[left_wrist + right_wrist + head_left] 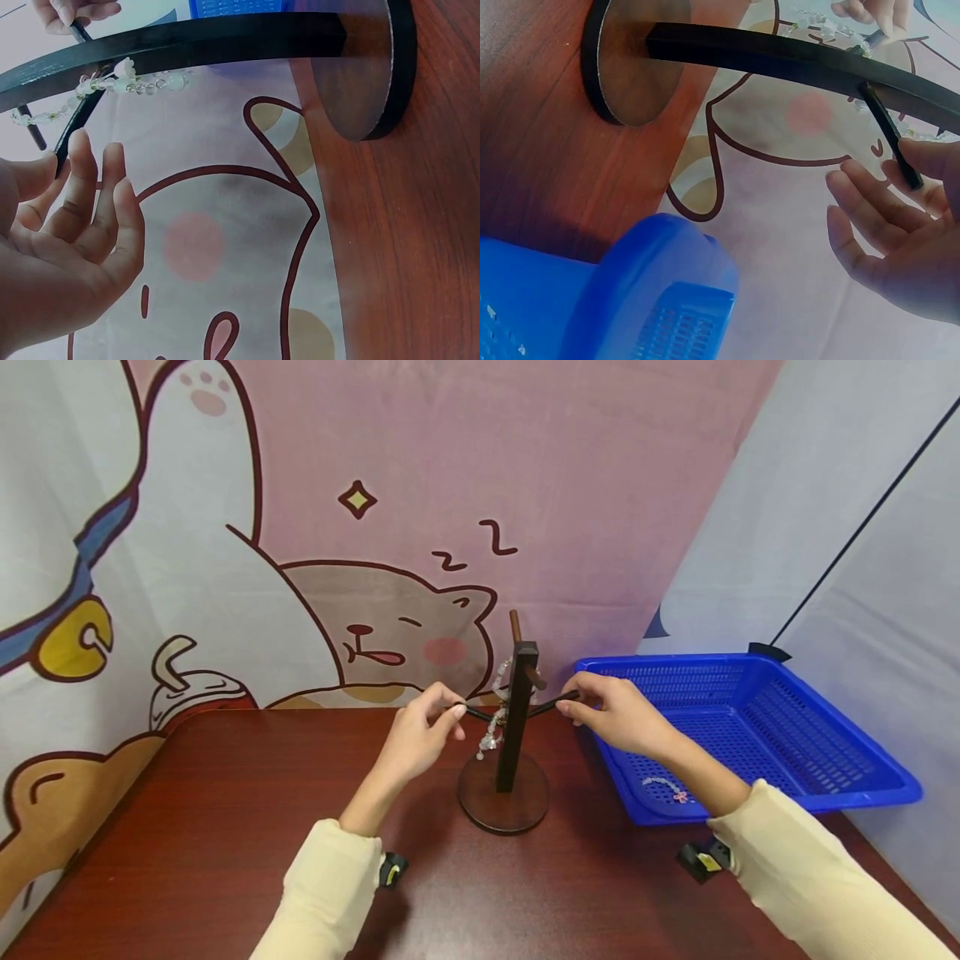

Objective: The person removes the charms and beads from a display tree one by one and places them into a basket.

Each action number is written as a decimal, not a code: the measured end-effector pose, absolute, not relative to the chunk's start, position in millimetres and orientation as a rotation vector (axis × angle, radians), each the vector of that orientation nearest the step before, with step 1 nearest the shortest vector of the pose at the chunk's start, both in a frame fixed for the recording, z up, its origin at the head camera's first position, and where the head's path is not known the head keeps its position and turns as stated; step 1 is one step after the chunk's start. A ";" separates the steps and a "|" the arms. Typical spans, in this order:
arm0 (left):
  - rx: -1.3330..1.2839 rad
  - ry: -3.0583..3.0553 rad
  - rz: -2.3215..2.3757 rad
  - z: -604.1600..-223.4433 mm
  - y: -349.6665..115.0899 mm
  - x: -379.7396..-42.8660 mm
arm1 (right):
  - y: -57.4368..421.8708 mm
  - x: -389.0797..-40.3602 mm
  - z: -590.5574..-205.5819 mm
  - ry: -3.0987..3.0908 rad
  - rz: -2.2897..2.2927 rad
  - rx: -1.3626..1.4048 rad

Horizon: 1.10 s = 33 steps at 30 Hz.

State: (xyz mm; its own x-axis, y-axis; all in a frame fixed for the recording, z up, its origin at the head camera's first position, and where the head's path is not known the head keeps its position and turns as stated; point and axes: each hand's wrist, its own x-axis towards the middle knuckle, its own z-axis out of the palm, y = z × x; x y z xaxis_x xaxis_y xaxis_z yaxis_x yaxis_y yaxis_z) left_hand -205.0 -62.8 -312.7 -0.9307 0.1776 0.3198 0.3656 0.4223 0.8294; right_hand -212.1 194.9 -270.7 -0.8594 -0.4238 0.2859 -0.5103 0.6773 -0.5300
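A dark wooden jewelry stand (513, 727) with a round base (504, 814) stands upright on the table. A clear beaded bracelet (491, 739) with a pale charm hangs beside its post, and more beads show higher up. Black rod lengths (889, 127) reach out from both sides of the post, below the brown upper peg (515, 625). My left hand (420, 735) pinches the left end between thumb and index finger, the other fingers loosely spread. On the opposite side, my right hand (618, 714) pinches the right end. The post hides where the rod crosses it.
A blue plastic basket (847, 735) stands to the right, under my right forearm. In it lies a beaded bracelet (660, 785) with a pink charm. The reddish-brown table (247, 827) meets a cartoon-printed cloth (600, 485) behind the stand.
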 end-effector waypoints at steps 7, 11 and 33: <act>-0.491 -2.478 -1.484 -311.9 -63.0 -204.2 | 194.2 -211.7 -273.2 -2.732 0.952 0.771; -0.490 -2.495 -1.482 -311.2 -64.7 -204.0 | 193.5 -211.0 -273.6 -2.725 0.952 0.775; -0.476 -2.538 -1.365 -299.2 -82.4 -195.9 | 189.1 -206.6 -274.8 -2.720 0.923 0.704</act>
State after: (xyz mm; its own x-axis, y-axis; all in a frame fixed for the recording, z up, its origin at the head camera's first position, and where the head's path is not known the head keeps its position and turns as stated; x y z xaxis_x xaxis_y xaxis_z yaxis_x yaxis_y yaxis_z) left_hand -195.9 -82.4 -299.2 -0.9235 0.1775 0.3402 0.3817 0.5159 0.7669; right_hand -206.6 189.1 -274.8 -0.8707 -0.3766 0.3162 -0.4913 0.6944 -0.5258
